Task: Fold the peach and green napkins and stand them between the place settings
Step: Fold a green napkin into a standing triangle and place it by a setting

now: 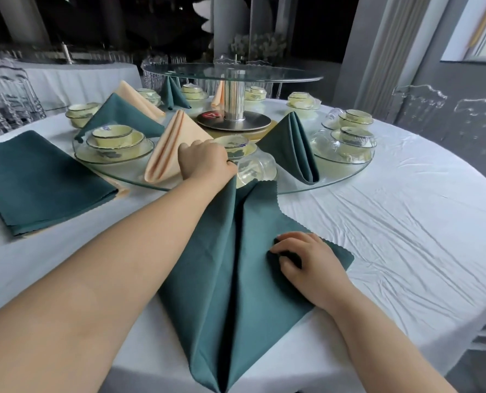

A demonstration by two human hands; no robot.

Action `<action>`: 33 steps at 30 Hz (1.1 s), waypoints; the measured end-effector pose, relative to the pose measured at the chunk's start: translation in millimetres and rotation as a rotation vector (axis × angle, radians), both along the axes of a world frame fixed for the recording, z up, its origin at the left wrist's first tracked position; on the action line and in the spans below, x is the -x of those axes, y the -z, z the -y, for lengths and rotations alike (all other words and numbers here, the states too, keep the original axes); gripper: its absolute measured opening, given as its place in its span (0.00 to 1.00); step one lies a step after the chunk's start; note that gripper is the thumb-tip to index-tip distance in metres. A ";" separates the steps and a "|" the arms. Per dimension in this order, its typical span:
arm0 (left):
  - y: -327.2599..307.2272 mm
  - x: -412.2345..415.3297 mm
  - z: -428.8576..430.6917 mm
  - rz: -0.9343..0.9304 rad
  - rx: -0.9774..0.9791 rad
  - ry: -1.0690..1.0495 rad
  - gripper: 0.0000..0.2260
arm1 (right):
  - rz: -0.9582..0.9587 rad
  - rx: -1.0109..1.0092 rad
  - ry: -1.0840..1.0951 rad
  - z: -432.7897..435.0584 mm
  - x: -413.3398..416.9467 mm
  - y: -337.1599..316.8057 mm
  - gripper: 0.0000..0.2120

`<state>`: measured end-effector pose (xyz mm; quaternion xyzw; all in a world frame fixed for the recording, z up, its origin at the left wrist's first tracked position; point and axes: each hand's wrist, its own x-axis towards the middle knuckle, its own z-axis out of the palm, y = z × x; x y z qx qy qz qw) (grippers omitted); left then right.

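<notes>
Green napkin point(230, 265) lay half-folded on the white tablecloth point(406, 222), its far tip at the rim of the glass turntable point(335, 177). The left hand point(205, 163) gripped that tip with curled fingers. The right hand point(307, 259) pinched a fold on the right flap. Beyond stood a peach napkin point(173, 148).

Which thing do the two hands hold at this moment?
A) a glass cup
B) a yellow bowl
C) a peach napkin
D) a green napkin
D: the left hand grips the far end of the green napkin, and the right hand pinches a fold of it on the white tablecloth.
</notes>
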<state>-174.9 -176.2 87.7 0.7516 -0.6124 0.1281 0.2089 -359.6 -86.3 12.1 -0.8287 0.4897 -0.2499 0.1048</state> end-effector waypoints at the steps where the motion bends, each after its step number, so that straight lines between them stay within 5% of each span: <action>1: 1.1 -0.6 2.4 -0.044 0.014 -0.003 0.11 | 0.005 -0.002 0.000 0.0 0.2 0.0 0.12; 6: 5.3 0.5 4.2 -0.230 0.062 0.063 0.08 | 0.020 -0.025 0.002 0.3 -0.1 1.2 0.12; 13: 16.8 13.6 -4.6 -0.239 0.009 0.104 0.09 | -0.014 -0.041 0.009 -1.7 -2.6 1.1 0.21; 19: 14.3 5.2 -23.1 -0.629 -0.137 0.310 0.11 | -0.020 -0.056 0.004 -2.3 -1.6 -1.1 0.10; 23: 5.3 -9.8 -80.2 -0.438 -0.117 0.396 0.03 | -0.048 -0.051 0.008 -2.8 -1.4 -1.8 0.11; 28: 16.6 -14.3 -157.4 -0.102 -0.447 0.349 0.18 | -0.079 -0.049 0.015 -5.3 -3.7 -2.7 0.11; 33: 37.0 -10.0 -169.5 0.075 -0.506 0.357 0.15 | -0.089 -0.038 0.025 -8.1 -4.6 -3.7 0.12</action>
